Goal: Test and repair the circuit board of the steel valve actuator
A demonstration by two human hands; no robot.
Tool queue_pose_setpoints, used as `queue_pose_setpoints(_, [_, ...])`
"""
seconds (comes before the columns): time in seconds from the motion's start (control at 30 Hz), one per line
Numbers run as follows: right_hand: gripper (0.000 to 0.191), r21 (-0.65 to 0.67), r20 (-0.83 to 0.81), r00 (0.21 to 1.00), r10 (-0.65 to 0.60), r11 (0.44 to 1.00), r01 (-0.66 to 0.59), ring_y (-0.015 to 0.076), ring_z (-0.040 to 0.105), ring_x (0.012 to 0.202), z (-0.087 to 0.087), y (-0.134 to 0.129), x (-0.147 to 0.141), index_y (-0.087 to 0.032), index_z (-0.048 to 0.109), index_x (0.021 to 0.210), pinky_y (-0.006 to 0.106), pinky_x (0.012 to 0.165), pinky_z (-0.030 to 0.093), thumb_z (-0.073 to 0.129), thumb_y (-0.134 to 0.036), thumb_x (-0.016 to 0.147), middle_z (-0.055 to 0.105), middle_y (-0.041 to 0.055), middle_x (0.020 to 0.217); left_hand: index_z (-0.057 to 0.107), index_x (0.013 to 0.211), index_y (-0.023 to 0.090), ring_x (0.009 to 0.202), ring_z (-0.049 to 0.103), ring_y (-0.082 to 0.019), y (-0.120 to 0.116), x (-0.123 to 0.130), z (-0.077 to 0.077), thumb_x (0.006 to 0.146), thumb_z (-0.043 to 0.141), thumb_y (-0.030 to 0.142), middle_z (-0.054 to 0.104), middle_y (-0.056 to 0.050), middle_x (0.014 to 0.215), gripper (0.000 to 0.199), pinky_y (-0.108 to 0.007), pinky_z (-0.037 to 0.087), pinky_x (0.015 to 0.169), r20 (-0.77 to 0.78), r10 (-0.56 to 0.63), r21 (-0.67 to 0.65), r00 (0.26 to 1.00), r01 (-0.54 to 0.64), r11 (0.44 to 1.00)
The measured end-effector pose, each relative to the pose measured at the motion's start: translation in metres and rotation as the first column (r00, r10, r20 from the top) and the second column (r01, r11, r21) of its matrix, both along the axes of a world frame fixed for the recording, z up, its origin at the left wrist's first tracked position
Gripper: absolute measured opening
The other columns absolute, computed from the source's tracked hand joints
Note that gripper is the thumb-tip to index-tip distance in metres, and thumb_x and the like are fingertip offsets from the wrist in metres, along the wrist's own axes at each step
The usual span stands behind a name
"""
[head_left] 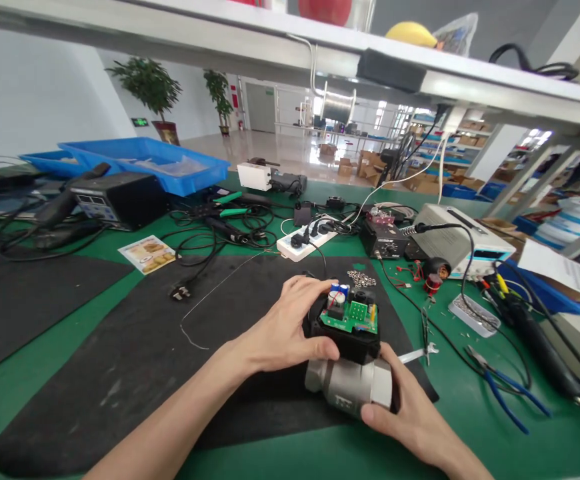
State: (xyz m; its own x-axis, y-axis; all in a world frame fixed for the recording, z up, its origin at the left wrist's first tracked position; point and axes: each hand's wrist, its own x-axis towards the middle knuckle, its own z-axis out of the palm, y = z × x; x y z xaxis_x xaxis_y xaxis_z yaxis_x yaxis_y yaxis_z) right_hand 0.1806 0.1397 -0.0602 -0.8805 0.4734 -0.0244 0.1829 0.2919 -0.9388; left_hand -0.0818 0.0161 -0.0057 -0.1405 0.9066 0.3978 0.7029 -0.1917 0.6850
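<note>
My left hand (295, 323) is closed around the left side of a black housing (353, 347), its thumb across the front and its fingers on the far side. Inside the open top of the housing sits a green circuit board (357, 313) with capacitors and other parts. Directly beneath the housing is a silver metal valve body (347, 387), lying sideways on the black mat. My right hand (405, 410) grips the right end of this valve body, thumb in front and fingers behind. Just beyond the housing lies a small heap of metal nuts (361, 279).
A wrench (417, 353), tweezers (425, 333) and blue-handled pliers (503, 387) lie to the right. A soldering iron (540, 340) and a tray of small parts (474, 315) are farther right. A white power strip (305, 241) and cables stand behind. A shelf (270, 33) crosses overhead.
</note>
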Motion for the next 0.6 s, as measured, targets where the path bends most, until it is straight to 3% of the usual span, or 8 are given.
queue_pose_setpoints(0.07, [0.085, 0.021, 0.052, 0.998, 0.027, 0.999, -0.028, 0.0374, 0.055, 0.136, -0.001, 0.002, 0.004, -0.026, 0.040, 0.152, 0.054, 0.113, 0.044, 0.079, -0.053, 0.081, 0.056, 0.0140, 0.148, 0.043, 0.152, 0.028, 0.138, 0.047, -0.033, -0.002, 0.001, 0.002, 0.079, 0.070, 0.072, 0.058, -0.011, 0.143, 0.089, -0.052, 0.026, 0.124, 0.003, 0.010, -0.029, 1.000, -0.010, 1.000])
queue_pose_setpoints(0.17, [0.079, 0.030, 0.103, 0.994, 0.022, 0.999, -0.025, 0.0376, 0.057, 0.133, -0.003, 0.003, 0.005, -0.027, 0.044, 0.149, 0.052, 0.110, 0.046, 0.076, -0.055, 0.082, 0.059, 0.0129, 0.144, 0.042, 0.152, 0.027, 0.136, 0.051, -0.035, 0.001, 0.004, 0.004, 0.082, 0.069, 0.069, 0.062, -0.013, 0.139, 0.086, -0.053, 0.038, 0.116, 0.062, 0.137, -0.151, 0.989, -0.126, 0.980])
queue_pose_setpoints(0.23, [0.072, 0.025, 0.087, 0.996, -0.024, 0.999, 0.021, 0.0351, 0.063, 0.122, -0.003, 0.001, 0.001, -0.027, 0.047, 0.145, 0.048, 0.104, 0.051, 0.072, -0.053, 0.084, 0.061, 0.0122, 0.140, 0.043, 0.151, 0.026, 0.135, 0.053, -0.037, 0.009, 0.006, 0.004, 0.086, 0.063, 0.070, 0.064, -0.013, 0.138, 0.081, -0.052, 0.045, 0.109, 0.065, 0.195, -0.239, 0.979, -0.174, 0.955])
queue_pose_setpoints(0.37, [0.061, 0.055, 0.059, 0.985, -0.160, 0.986, 0.157, 0.0293, 0.068, 0.103, 0.000, 0.001, -0.013, -0.024, 0.051, 0.139, 0.040, 0.089, 0.056, 0.069, -0.047, 0.086, 0.068, 0.0093, 0.124, 0.042, 0.151, 0.021, 0.132, 0.056, -0.042, 0.024, 0.003, 0.002, 0.091, 0.047, 0.076, 0.070, -0.014, 0.131, 0.081, -0.054, 0.045, 0.103, -0.058, 0.278, -0.350, 0.959, -0.280, 0.894])
queue_pose_setpoints(0.47, [0.051, 0.159, 0.007, 0.981, -0.194, 0.969, 0.191, 0.0307, 0.064, 0.116, 0.002, 0.008, -0.019, -0.024, 0.059, 0.132, 0.040, 0.099, 0.052, 0.068, -0.047, 0.087, 0.065, 0.0096, 0.128, 0.045, 0.147, 0.019, 0.123, 0.062, -0.041, 0.025, -0.002, 0.000, 0.092, 0.047, 0.075, 0.072, -0.015, 0.126, 0.078, -0.051, 0.046, 0.099, -0.194, 0.284, -0.325, 0.939, -0.335, 0.884])
queue_pose_setpoints(0.6, [0.052, 0.180, -0.026, 0.980, -0.195, 0.964, 0.196, 0.0320, 0.062, 0.120, 0.000, 0.012, -0.019, -0.025, 0.058, 0.133, 0.042, 0.102, 0.051, 0.068, -0.044, 0.086, 0.062, 0.0104, 0.132, 0.053, 0.137, 0.023, 0.119, 0.064, -0.034, 0.015, -0.006, -0.005, 0.099, 0.052, 0.057, 0.072, -0.011, 0.123, 0.052, -0.053, 0.038, 0.109, -0.373, 0.218, -0.224, 0.902, -0.316, 0.922])
